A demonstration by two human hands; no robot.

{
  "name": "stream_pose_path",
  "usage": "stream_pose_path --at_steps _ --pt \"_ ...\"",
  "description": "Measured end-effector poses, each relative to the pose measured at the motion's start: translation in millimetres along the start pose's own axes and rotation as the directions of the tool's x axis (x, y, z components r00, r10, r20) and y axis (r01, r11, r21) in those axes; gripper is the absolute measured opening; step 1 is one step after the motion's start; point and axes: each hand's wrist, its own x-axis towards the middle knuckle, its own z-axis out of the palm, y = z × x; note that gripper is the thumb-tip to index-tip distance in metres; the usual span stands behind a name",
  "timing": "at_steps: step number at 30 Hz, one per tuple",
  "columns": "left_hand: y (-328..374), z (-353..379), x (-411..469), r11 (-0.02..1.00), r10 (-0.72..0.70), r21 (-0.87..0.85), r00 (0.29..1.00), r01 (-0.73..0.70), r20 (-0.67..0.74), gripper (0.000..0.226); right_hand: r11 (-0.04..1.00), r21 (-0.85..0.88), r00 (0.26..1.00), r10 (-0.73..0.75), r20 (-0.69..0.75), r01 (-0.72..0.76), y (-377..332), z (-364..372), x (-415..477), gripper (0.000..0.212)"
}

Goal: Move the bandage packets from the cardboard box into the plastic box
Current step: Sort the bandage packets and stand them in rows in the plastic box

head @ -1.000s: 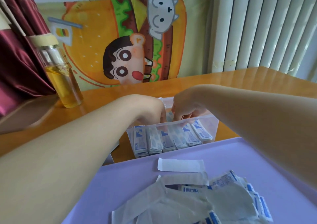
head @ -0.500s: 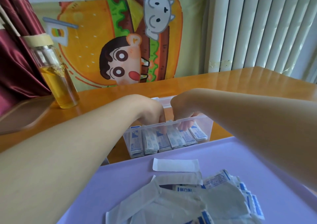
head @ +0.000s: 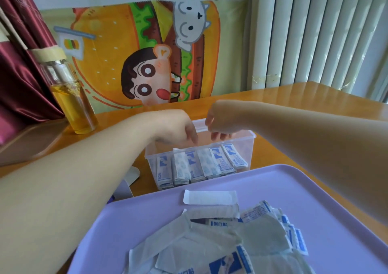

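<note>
— Where is the box (head: 251,145)?
— On the table (head: 294,97), behind the tray (head: 315,189). Packets (head: 201,164) stand in it.
— And the bottle (head: 71,97)?
— Far left, near the poster (head: 147,53).

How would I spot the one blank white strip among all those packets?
Find the lilac tray nearest the camera. At its far side, before the clear plastic box, lies a flat white strip, alone and unprinted, unlike the blue-marked packets heaped behind it.

The bandage packets (head: 201,163) are white with blue print, inside a clear plastic box (head: 251,145). The tray (head: 294,189) is lilac and the table (head: 283,97) orange-brown. The bottle (head: 71,97) holds amber liquid.
</note>
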Motion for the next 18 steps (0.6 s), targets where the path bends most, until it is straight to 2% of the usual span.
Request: stream_pose_path --at_steps 2,4,5,6,7,9,11,15,18 --pt "-1 -3 -20 0.992 -0.029 -0.13 0.97 -0.002 -0.24 0.034 0.988 -0.106 0.958 -0.134 -0.255 0.11 1 -1 -18 0.019" --pt "3 0 -47 0.96 -0.07 -0.269 0.873 -0.072 -0.483 0.03 0.969 -0.031 0.846 -0.23 -0.481 0.246 1 2 -46 0.013" --pt "6 4 -64 0.937 -0.081 -0.324 0.818 -0.133 -0.569 0.028 0.95 -0.001 0.817 -0.269 -0.511 0.312 0 4 -62 0.01" --pt "11 9 -82 0.914 -0.075 -0.36 0.798 -0.184 -0.598 0.025 0.938 -0.005 0.829 -0.31 -0.465 0.348 1 6 -77 0.008" --pt "15 15 -98 0.9 -0.05 -0.377 0.806 -0.22 -0.59 0.023 0.929 -0.023 0.863 -0.352 -0.362 0.37 4 10 -91 0.006" --pt "22 30 -125 0.9 0.027 -0.377 0.889 -0.22 -0.456 0.02 0.921 -0.056 0.917 -0.39 -0.081 0.386 8 20 -117 0.004" --pt "27 46 -142 0.923 0.086 -0.337 0.954 -0.185 -0.287 0.017 0.914 -0.072 0.915 -0.392 0.095 0.399 14 29 -136 0.016" --pt "38 65 -168 0.932 0.137 -0.308 0.972 -0.192 -0.19 0.021 0.904 -0.029 0.902 -0.422 0.097 0.426 15 47 -167 0.03" --pt "49 74 -177 0.949 0.193 -0.229 0.973 -0.217 -0.123 0.044 0.872 -0.121 0.879 -0.46 0.127 0.474 10 65 -180 0.041"
